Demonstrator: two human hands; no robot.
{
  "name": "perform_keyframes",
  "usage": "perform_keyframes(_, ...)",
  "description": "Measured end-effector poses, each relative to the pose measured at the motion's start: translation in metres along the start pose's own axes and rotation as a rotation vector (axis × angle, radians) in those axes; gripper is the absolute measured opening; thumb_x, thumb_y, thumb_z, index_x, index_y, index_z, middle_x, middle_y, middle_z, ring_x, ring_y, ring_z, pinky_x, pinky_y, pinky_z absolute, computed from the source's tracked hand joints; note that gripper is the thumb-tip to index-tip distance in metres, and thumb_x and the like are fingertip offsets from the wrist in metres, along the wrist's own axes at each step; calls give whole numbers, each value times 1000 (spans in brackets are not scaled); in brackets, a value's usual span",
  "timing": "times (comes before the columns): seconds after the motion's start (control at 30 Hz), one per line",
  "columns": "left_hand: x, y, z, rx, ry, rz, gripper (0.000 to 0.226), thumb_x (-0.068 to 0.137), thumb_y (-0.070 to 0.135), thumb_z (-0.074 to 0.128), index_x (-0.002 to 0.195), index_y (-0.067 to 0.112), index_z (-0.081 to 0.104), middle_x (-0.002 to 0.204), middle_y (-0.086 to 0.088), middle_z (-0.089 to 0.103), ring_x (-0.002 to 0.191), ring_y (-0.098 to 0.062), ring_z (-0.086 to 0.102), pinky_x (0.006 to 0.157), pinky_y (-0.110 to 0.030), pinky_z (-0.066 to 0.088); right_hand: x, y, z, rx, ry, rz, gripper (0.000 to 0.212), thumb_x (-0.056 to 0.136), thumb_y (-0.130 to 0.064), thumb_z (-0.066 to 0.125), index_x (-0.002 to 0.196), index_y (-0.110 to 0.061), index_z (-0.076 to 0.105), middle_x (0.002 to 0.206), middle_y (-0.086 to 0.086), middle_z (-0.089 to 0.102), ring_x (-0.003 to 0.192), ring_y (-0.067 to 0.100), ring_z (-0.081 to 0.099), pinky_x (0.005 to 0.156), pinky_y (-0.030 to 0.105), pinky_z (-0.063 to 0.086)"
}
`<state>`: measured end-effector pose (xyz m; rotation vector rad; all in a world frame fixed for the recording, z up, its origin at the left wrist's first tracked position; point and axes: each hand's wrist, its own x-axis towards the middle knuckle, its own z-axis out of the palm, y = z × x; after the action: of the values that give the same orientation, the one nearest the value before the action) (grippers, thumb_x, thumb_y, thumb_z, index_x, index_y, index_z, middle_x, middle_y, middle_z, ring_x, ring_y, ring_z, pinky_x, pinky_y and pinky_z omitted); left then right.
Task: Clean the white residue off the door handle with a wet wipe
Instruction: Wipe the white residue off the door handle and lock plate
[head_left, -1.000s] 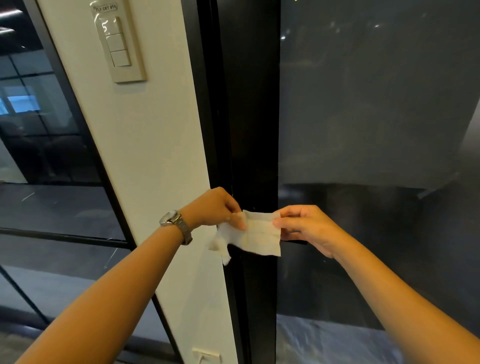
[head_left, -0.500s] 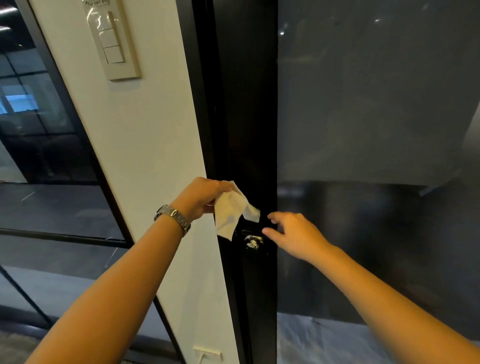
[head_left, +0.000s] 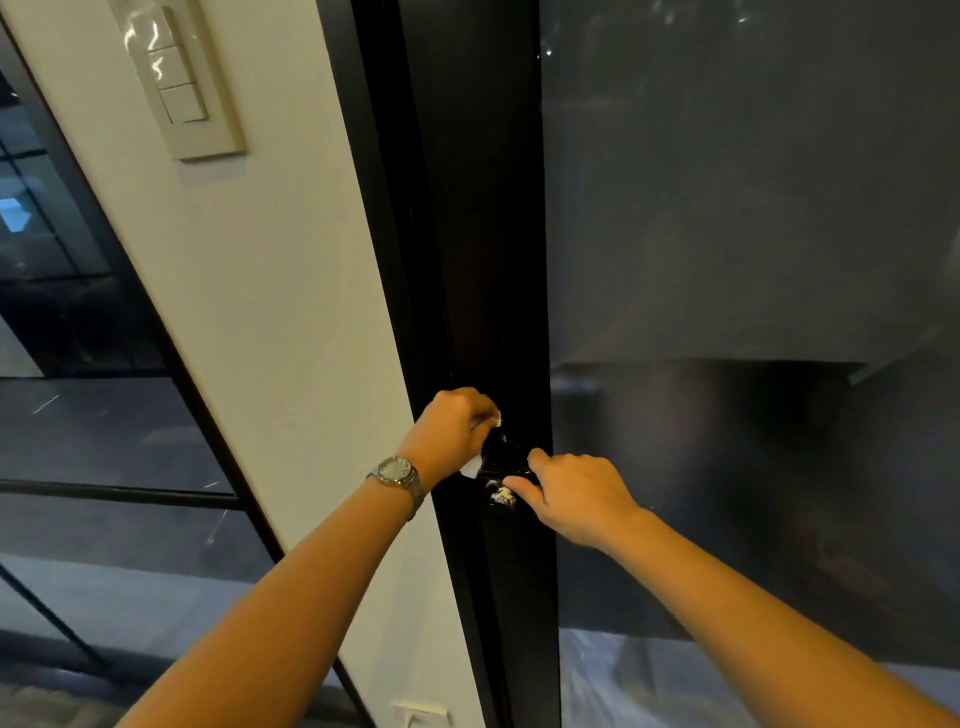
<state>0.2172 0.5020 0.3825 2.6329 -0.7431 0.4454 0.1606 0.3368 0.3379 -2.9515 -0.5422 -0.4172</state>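
A: Left hand (head_left: 452, 431)?
B: Clenched round the bunched wet wipe (head_left: 469, 472), against the black door handle (head_left: 498, 457) on the dark door frame (head_left: 483, 234).
A: Right hand (head_left: 582, 493)?
B: Pinching that handle's outer end, thumb on top, just above the white residue (head_left: 501, 498).

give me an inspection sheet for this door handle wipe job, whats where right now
surface: black door stile, with white residue showing just under the door handle
job's things: wet wipe bunched in the left hand, only its edges showing
clutter: nothing seen
grippers: left hand grips the wipe beside the handle; right hand pinches the handle with thumb and forefinger
cables: nothing seen
surroundings: white wall with a switch panel; dark glass door panel; wristwatch on the left wrist
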Motion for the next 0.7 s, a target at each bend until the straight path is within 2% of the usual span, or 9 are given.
perform_keyframes(0.07, 3, -1, 3, 57, -26, 95, 22, 90, 15, 54, 107, 8, 67, 110, -9, 63, 99, -22, 61, 86, -20, 44, 2, 1, 0, -1, -7, 5, 54, 95, -55, 25, 117, -12, 48, 88, 8, 66, 78, 26, 63, 56, 32, 37)
perform_keyframes(0.17, 7, 5, 6, 208, -160, 316, 28, 92, 18, 50, 117, 14, 62, 125, -3, 56, 117, -16, 49, 95, -22, 41, 4, 3, -1, -16, -11, -3, 55, 93, -57, 26, 113, -12, 50, 87, 8, 66, 77, 26, 62, 56, 32, 38)
perform_keyframes(0.23, 5, 4, 8, 233, -205, 386, 30, 93, 19, 49, 120, 16, 61, 128, -1, 54, 121, -14, 45, 98, -20, 38, 4, 4, 0, -19, -8, -11, 55, 93, -58, 26, 111, -12, 50, 86, 7, 66, 76, 25, 62, 55, 32, 37)
perform_keyframes(0.37, -6, -19, -2, 8, -116, 232, 29, 93, 16, 49, 120, 14, 61, 127, -4, 55, 116, -17, 52, 98, -18, 39, 5, 3, -1, -35, -17, -10, 55, 93, -58, 26, 105, -12, 53, 82, 6, 65, 73, 23, 62, 53, 31, 36)
perform_keyframes(0.43, -7, -17, -1, 18, -86, 196, 30, 93, 15, 49, 119, 12, 62, 126, -5, 54, 114, -18, 52, 96, -18, 39, 6, 3, -1, -35, -19, -5, 55, 93, -58, 27, 106, -12, 53, 82, 6, 65, 72, 23, 62, 54, 30, 37)
perform_keyframes(0.5, 1, -3, 7, 101, -123, 258, 28, 92, 14, 48, 115, 12, 64, 124, -4, 56, 115, -15, 49, 97, -18, 35, 6, 3, -2, -33, -17, -1, 56, 92, -59, 26, 107, -12, 53, 83, 6, 65, 73, 23, 62, 55, 31, 39)
perform_keyframes(0.6, 11, 9, 12, 225, -200, 399, 27, 91, 14, 51, 113, 14, 66, 121, -4, 59, 116, -17, 48, 101, -28, 35, 5, 4, -2, -24, -22, -7, 57, 92, -60, 26, 108, -13, 53, 84, 6, 65, 74, 23, 62, 57, 31, 41)
perform_keyframes(0.7, 11, -14, 5, 184, -125, 369, 25, 85, 8, 61, 108, 11, 68, 114, -10, 63, 109, -24, 55, 93, -29, 45, 6, 6, -2, 14, -35, -11, 58, 92, -60, 25, 105, -11, 54, 80, 6, 64, 73, 24, 62, 57, 31, 39)
